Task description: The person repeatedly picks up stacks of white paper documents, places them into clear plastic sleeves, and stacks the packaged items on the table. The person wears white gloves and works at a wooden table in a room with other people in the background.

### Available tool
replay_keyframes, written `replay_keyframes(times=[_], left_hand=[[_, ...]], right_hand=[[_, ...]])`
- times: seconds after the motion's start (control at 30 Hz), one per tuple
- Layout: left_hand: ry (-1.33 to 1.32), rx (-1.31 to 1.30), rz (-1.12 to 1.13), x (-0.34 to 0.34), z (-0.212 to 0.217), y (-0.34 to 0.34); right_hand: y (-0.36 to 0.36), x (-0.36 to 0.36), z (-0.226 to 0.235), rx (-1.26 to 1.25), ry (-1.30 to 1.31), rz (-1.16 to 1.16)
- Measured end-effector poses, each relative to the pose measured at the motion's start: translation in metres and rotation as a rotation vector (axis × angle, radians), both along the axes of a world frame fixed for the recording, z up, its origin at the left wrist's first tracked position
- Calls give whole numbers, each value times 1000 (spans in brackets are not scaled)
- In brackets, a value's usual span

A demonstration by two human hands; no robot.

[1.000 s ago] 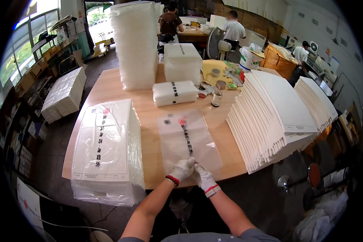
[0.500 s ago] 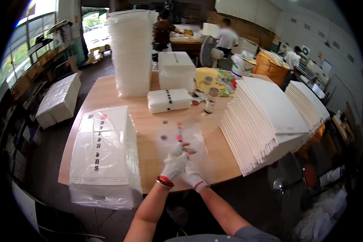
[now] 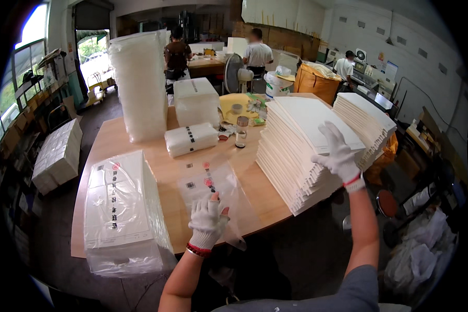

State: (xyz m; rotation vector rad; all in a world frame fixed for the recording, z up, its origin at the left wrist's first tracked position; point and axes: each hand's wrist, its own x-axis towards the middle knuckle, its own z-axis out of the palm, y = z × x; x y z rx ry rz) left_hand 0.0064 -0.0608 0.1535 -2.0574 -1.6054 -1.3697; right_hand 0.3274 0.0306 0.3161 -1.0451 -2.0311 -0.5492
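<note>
Paper stack (image 3: 302,120): running far-left to near-right; right hand (image 3: 340,157) holding fingers spread at near end; left hand (image 3: 208,219): grip unclear.

Black characters (image 3: 114,204), a red emblem (image 3: 116,166) and a square code (image 3: 100,168) are marking the wrapped stack (image 3: 135,223) and clear plastic (image 3: 222,178); black lettering is crossing the white bundle (image 3: 203,139).

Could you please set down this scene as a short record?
Left: white-gloved left hand over a clear, printed plastic bag; grip unclear
Right: white-gloved right hand, spread open, at a fanned stack of white paper
Surface: light-brown wooden table
Table's left: rectangular white stack wrapped in clear plastic
Table's back: tall, translucent white plastic stack
</note>
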Motion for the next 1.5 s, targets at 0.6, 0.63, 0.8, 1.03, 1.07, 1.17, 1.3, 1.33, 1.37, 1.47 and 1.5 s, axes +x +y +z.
replay_keyframes(times=[0.6, 0.63, 0.8, 1.03, 1.07, 1.17, 1.3, 1.33, 1.37, 1.47, 1.5], left_hand=[[-1765, -1281, -1449, 78, 67, 12], [-1709, -1252, -1182, 78, 73, -2], [-913, -1148, -792, 60, 119, -50], [-172, -145, -426, 122, -11, -103], [-80, -125, -385, 128, -18, -111], [-115, -382, -490, 86, -42, -86], [6, -171, 249, 25, -23, -18], [43, -213, 397, 14, -14, -4], [-248, -490, 58, 5, -17, 10], [-900, -981, -692, -7, -32, 47], [-981, -978, -697, -6, -31, 50]], right_hand=[[-137, -59, 31, -466, -440, 610], [-129, -48, 26, -512, -319, 705], [-100, 88, -68, -897, 919, 454], [-176, -72, -162, -705, 978, 450], [-179, -90, -177, -539, 887, 332], [-172, -74, -202, -654, 965, 264], [-163, -44, -190, -674, 885, 239], [-165, -40, -184, -701, 865, 239], [-168, -39, -181, -641, 825, 232], [-179, -34, -177, -537, 678, 205], [-182, -33, -176, -563, 614, 198]])
